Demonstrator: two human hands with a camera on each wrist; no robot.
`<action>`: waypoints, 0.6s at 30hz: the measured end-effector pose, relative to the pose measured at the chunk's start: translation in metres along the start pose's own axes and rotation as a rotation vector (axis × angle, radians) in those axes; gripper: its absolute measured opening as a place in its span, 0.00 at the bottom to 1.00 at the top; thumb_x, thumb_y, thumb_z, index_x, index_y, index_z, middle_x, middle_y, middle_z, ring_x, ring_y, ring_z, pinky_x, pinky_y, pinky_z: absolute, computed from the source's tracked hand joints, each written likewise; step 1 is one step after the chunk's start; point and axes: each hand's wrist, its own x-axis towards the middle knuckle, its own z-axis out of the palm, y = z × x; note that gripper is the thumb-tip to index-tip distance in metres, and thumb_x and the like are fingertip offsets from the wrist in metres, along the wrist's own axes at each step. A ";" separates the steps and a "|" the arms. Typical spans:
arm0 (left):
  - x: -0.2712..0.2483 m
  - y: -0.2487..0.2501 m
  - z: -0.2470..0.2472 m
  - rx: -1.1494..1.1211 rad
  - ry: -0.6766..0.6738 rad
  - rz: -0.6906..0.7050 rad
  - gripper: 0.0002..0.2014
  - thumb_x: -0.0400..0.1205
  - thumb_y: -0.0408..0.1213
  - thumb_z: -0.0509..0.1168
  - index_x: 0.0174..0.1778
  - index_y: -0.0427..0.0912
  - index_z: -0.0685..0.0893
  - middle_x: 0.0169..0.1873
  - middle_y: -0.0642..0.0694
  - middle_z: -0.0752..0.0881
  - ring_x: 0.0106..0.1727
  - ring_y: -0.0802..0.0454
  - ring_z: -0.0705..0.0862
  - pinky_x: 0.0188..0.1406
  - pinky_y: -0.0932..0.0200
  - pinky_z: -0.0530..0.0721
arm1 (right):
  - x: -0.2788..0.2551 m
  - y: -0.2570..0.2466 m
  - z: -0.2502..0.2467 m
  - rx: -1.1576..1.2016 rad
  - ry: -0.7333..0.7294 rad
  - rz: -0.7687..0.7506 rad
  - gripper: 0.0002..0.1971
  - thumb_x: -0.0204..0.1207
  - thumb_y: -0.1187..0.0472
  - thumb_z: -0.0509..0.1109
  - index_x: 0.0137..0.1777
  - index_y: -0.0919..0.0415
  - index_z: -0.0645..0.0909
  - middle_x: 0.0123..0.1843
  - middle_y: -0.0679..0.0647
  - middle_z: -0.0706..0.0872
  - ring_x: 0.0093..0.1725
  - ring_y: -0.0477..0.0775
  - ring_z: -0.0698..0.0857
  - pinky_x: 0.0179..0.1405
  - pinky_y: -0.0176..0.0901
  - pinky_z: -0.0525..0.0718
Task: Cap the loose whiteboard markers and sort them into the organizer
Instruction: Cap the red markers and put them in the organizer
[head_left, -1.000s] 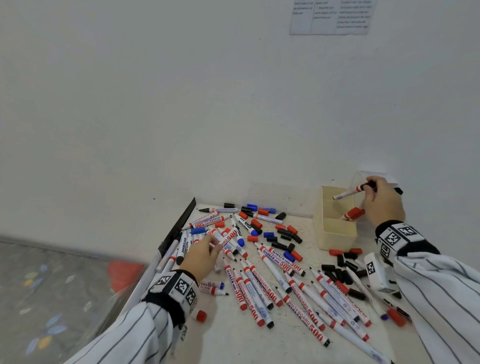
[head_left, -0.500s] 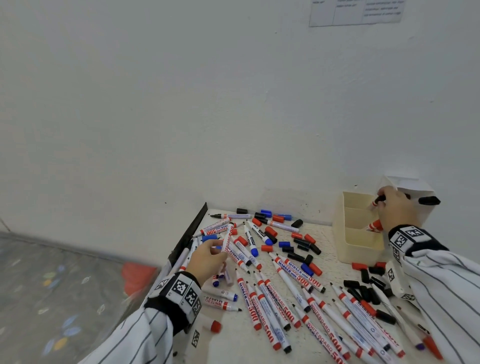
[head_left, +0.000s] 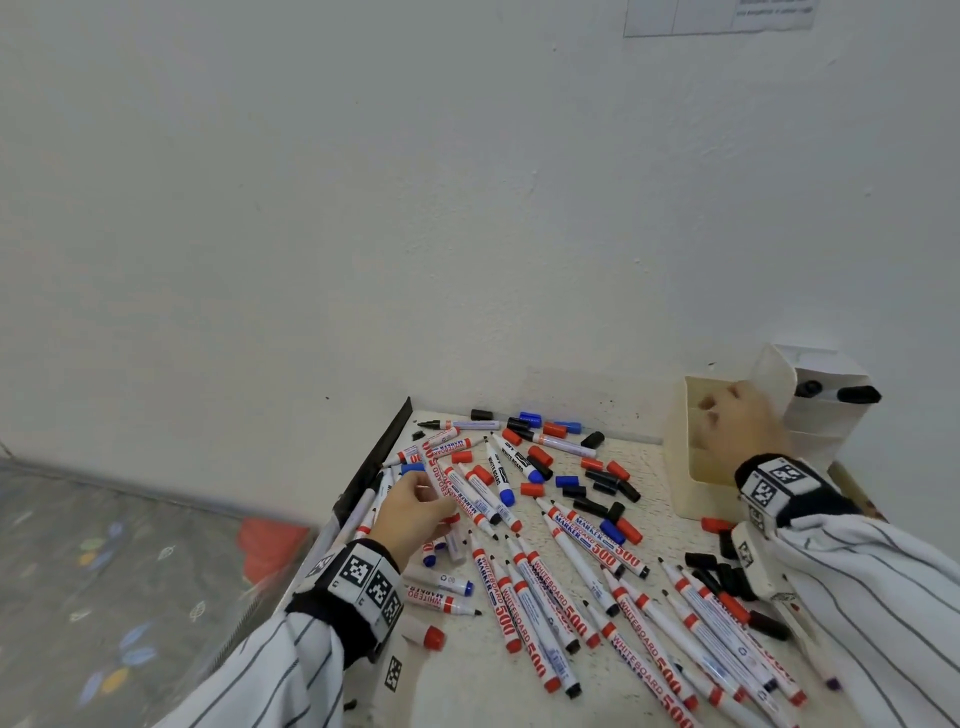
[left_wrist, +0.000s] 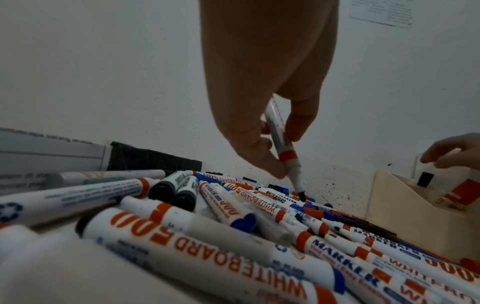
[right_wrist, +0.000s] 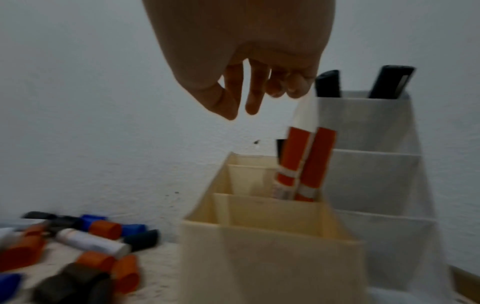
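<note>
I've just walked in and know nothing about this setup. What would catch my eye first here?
First, the heap of whiteboard markers and loose red, blue and black caps strewn over the table. Then the left hand, pinching one uncapped marker tip-down over the pile. At the far right, the right hand hovers over a cream organizer with two red-capped markers standing in it.

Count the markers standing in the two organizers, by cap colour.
red-capped: 2, in the cream organizer
black-capped: 2, in the white organizer
Total: 4, as far as the blurred right wrist view shows.
</note>
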 end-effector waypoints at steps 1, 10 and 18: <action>-0.002 0.001 0.001 -0.015 -0.010 0.006 0.12 0.77 0.26 0.68 0.53 0.40 0.77 0.49 0.40 0.85 0.48 0.47 0.87 0.46 0.54 0.88 | -0.006 -0.008 0.002 0.042 -0.080 -0.028 0.10 0.78 0.65 0.61 0.57 0.62 0.80 0.58 0.59 0.81 0.53 0.56 0.78 0.51 0.45 0.77; -0.015 0.001 0.005 -0.168 -0.018 0.063 0.11 0.75 0.19 0.67 0.47 0.37 0.78 0.39 0.37 0.84 0.36 0.48 0.84 0.35 0.63 0.87 | -0.050 -0.044 0.066 0.032 -0.670 -0.045 0.22 0.81 0.56 0.61 0.75 0.53 0.68 0.73 0.55 0.75 0.68 0.53 0.77 0.68 0.42 0.74; -0.018 0.005 0.002 -0.556 -0.041 -0.146 0.06 0.81 0.32 0.65 0.50 0.33 0.83 0.39 0.38 0.89 0.43 0.47 0.87 0.39 0.62 0.88 | -0.044 -0.040 0.078 -0.006 -0.596 -0.014 0.12 0.79 0.60 0.65 0.61 0.58 0.79 0.62 0.54 0.82 0.60 0.52 0.80 0.62 0.39 0.76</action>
